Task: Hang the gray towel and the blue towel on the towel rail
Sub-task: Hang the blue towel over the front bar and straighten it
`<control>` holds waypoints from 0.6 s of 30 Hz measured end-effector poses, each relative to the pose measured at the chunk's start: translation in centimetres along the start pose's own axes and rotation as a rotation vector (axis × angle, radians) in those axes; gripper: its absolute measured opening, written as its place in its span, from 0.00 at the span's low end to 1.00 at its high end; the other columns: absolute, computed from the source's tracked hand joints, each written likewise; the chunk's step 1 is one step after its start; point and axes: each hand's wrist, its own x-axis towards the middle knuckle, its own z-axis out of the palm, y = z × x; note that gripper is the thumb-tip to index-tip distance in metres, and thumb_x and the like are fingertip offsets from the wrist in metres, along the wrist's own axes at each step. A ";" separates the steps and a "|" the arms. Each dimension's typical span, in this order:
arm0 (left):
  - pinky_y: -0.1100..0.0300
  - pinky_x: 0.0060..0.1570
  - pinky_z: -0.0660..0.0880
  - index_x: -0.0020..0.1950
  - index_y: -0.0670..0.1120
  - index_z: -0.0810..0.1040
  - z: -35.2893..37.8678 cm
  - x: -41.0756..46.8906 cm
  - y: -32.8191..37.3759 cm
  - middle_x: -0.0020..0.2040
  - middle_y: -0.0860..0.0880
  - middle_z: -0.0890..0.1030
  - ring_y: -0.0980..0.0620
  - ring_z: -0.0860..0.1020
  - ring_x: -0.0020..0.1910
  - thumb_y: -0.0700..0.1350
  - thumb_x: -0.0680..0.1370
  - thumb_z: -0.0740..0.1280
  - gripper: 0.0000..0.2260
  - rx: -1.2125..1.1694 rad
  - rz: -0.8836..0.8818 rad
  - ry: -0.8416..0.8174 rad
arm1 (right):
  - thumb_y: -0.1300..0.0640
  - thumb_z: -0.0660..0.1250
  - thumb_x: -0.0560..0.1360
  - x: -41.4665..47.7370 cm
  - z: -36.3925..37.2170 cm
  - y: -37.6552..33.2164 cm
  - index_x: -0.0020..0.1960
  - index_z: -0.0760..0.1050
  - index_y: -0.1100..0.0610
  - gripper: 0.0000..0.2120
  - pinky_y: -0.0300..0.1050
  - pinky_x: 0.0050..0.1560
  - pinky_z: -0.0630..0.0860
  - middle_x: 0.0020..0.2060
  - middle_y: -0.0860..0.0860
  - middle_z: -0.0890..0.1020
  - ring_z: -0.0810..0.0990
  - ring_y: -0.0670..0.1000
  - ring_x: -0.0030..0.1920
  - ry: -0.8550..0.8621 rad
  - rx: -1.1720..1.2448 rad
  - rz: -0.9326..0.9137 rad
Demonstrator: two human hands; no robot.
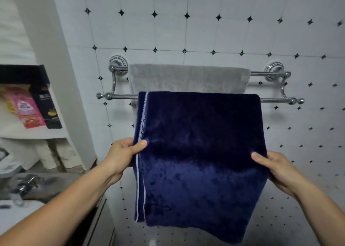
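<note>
Draping the front bar, the blue towel (201, 152) looks dark, plush, pale-edged.

Bare chrome towel rail (274, 100) shows beyond the right hand (276, 169) fingers and above the left hand (121, 154) fingers; between them the blue towel (201, 152) blocks passage.

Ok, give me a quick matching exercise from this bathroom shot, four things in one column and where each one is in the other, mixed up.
1. gray towel
2. blue towel
3. left hand
4. pink packet

A. on the shelf at left
B. draped over the front bar
C. over the back bar, near the wall
D. gripping the towel's white-stitched edge

Pairs: 1-C, 2-B, 3-D, 4-A
</note>
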 end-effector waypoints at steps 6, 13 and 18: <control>0.54 0.41 0.80 0.56 0.40 0.82 -0.7 -0.5 -2.9 0.49 0.41 0.86 0.44 0.85 0.46 0.45 0.75 0.71 0.12 0.069 -0.126 -0.117 | 0.46 0.76 0.67 0.2 -0.7 2.8 0.55 0.84 0.54 0.20 0.45 0.47 0.82 0.55 0.58 0.85 0.84 0.58 0.55 -0.088 -0.117 0.132; 0.65 0.33 0.78 0.54 0.44 0.82 1.7 2.4 5.5 0.42 0.50 0.87 0.55 0.85 0.38 0.44 0.74 0.72 0.10 -0.057 0.029 -0.109 | 0.38 0.71 0.67 3.7 2.5 -6.8 0.53 0.84 0.50 0.21 0.51 0.50 0.75 0.53 0.47 0.86 0.84 0.48 0.53 0.054 -0.042 -0.029; 0.68 0.21 0.72 0.46 0.42 0.82 3.4 4.4 10.4 0.34 0.49 0.84 0.58 0.81 0.24 0.41 0.72 0.75 0.05 -0.048 0.105 0.140 | 0.48 0.66 0.77 6.3 4.1 -12.1 0.57 0.78 0.53 0.12 0.47 0.41 0.76 0.47 0.49 0.84 0.83 0.49 0.44 0.277 0.024 -0.028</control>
